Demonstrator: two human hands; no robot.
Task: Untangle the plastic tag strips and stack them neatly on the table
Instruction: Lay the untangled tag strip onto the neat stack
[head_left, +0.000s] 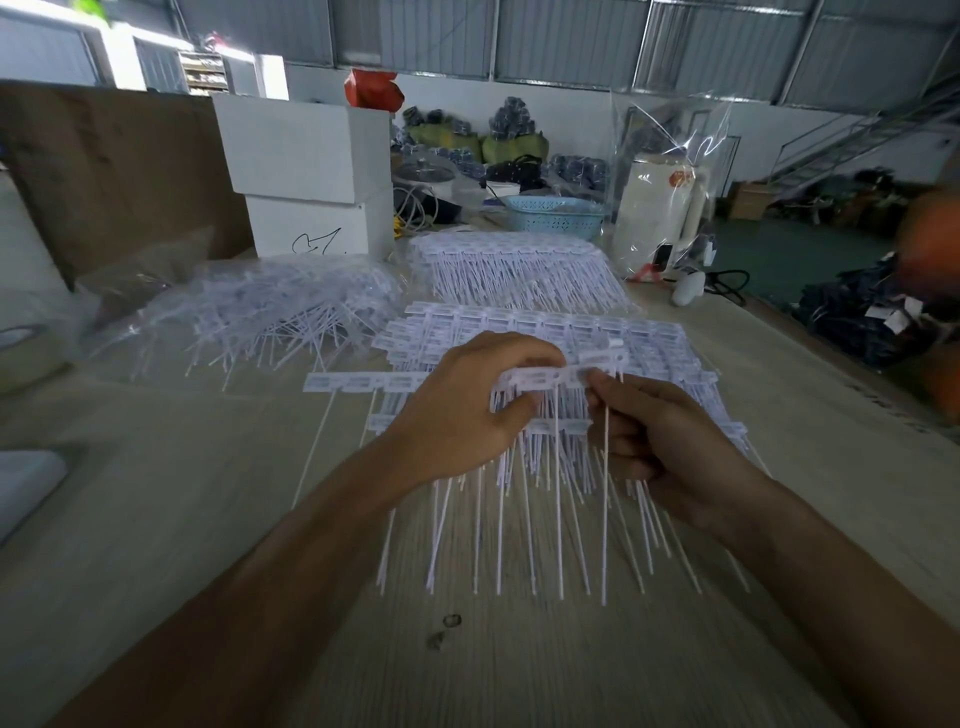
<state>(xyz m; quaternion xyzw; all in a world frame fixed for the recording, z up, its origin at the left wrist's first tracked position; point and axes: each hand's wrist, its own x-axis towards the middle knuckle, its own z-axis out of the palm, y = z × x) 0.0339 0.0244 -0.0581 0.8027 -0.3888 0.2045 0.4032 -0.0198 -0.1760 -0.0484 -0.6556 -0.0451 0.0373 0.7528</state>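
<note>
You won't find any text to read here. The lower white box (317, 228), upper left of centre, carries a black handwritten scrawl, not legible as letters. The heads of the tag strips (524, 322), mid-frame, show small grey printed patches, too blurred to make out. The white appliance (660, 208), upper right, has an orange badge, unreadable.
</note>
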